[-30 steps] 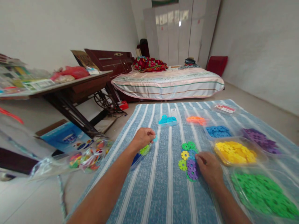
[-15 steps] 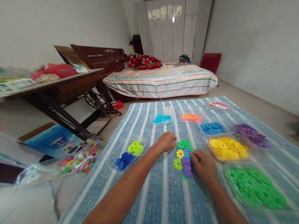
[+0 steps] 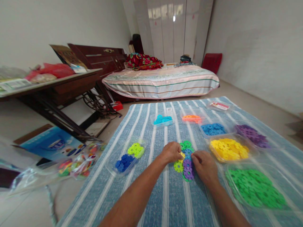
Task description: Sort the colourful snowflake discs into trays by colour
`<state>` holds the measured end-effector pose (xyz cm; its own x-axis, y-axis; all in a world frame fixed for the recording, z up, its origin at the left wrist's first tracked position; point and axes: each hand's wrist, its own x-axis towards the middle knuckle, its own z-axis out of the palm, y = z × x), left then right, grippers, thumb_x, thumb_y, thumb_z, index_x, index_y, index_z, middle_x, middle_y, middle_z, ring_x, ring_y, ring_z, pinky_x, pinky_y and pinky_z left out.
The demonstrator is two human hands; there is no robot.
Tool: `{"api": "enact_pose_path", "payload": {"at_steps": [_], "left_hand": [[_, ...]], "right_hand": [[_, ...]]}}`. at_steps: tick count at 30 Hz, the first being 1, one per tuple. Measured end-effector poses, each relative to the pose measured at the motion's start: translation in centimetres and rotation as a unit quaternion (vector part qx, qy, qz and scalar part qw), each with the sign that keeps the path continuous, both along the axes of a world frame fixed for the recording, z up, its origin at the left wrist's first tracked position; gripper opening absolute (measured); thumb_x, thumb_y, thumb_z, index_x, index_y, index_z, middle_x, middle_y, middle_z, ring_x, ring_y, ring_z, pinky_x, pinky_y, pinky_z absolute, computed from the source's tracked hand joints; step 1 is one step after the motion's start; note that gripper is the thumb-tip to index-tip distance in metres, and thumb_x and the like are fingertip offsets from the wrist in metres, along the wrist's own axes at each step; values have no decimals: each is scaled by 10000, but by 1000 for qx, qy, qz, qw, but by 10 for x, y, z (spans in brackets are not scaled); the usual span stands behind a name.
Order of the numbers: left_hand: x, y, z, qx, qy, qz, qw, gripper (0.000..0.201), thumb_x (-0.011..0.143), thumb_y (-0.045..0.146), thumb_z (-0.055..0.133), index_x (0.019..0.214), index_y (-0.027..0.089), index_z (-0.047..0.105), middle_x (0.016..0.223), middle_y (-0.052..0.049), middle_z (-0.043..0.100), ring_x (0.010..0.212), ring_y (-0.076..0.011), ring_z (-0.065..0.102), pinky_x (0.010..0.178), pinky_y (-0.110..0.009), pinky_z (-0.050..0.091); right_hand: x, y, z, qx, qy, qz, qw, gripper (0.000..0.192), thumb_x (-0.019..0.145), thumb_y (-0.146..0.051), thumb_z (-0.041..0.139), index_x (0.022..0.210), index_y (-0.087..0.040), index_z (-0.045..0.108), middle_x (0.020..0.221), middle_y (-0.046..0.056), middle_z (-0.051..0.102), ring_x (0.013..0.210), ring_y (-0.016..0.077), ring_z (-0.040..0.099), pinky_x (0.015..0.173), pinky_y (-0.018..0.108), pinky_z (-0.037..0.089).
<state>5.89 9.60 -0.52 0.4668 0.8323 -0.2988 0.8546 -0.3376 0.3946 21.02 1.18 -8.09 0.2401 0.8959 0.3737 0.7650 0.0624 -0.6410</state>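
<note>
A small cluster of interlocking plastic snowflake discs lies on the striped cloth between my hands. Green discs (image 3: 186, 145) are at its far end, a blue disc (image 3: 188, 153) in the middle and purple discs (image 3: 188, 168) nearer me. A lime disc (image 3: 178, 166) sticks out on the left side. My left hand (image 3: 172, 152) is closed with its fingertips on the yellow disc (image 3: 182, 157), partly covering it. Against the cluster's right edge, beside the blue disc, my right hand (image 3: 205, 166) pinches the joined discs; its fingertips are partly hidden.
Clear tubs hold loose discs: green (image 3: 257, 187), yellow (image 3: 229, 149), purple (image 3: 253, 136), blue (image 3: 213, 129), orange (image 3: 192, 119) and light blue (image 3: 163, 119). At left, another tub (image 3: 111, 168) holds lime and dark blue ones. A lidded box (image 3: 220, 106) stands at the far right.
My left hand has moved nearer to me, from beside the green discs to the yellow disc. My right hand stays at the cluster's right edge. The view has shifted slightly.
</note>
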Motion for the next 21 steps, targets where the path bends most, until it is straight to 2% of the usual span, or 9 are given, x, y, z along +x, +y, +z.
{"api": "enact_pose_path", "payload": {"at_steps": [7,13,18,21], "left_hand": [[-23,9,-1,-12,-66,19,998,146,637,195,634,753,118,679,624,17,629,571,-106,555,508,-183,389],[-37,13,6,19,-25,39,999,146,653,186,601,755,129,688,661,-2,651,660,-134,593,593,-206,429],[-22,11,14,82,36,46,995,179,712,290,568,779,170,683,885,-74,678,900,-221,607,752,-293,443],[-2,10,14,87,52,29,994,189,715,333,567,760,184,673,898,-80,679,926,-231,609,761,-293,449]], "right_hand": [[-2,-2,3,13,-1,-4,1000,271,821,-349,438,738,-196,645,802,48,643,801,181,545,768,304,394],[-1,-1,1,3,-4,-3,1000,262,820,-343,445,749,-195,649,812,49,645,810,186,541,778,311,395],[-2,-1,3,7,0,-2,1000,255,820,-336,445,746,-193,644,811,48,647,807,179,546,779,306,396],[-2,-2,5,9,0,-3,1000,259,821,-339,442,752,-193,645,816,49,646,799,179,545,772,307,398]]}}
